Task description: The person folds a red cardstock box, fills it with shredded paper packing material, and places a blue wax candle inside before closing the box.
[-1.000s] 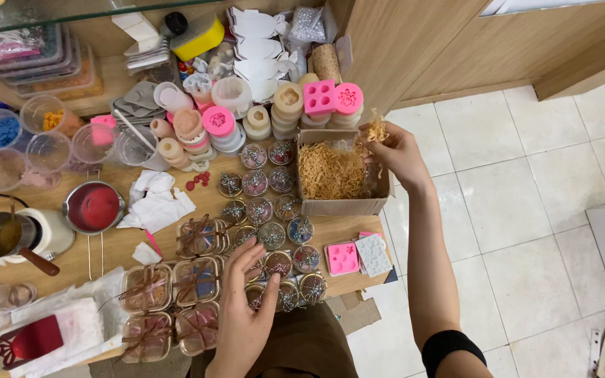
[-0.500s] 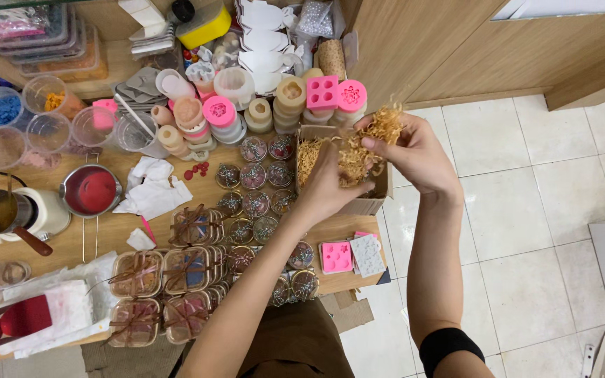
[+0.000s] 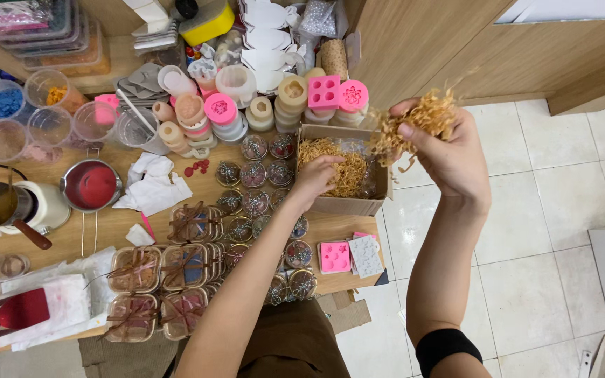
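Bright, even indoor light with soft shadows, slight wide-angle bending at the edges, and perhaps mild blur throughout.

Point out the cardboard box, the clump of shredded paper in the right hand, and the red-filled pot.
cardboard box [image 3: 348, 205], head view, front wall.
shredded paper clump [image 3: 421, 120], head view, middle.
red-filled pot [image 3: 92, 185], head view, red filling.

The left hand's [image 3: 316, 178] fingers are buried in the shredded straw [image 3: 334, 171] inside the cardboard box [image 3: 348, 205], so their grip cannot be told. The left forearm covers several small round jars [image 3: 253, 175] near the table's [image 3: 117, 224] front edge. Clear cups [image 3: 8, 119] at the left edge are cut off
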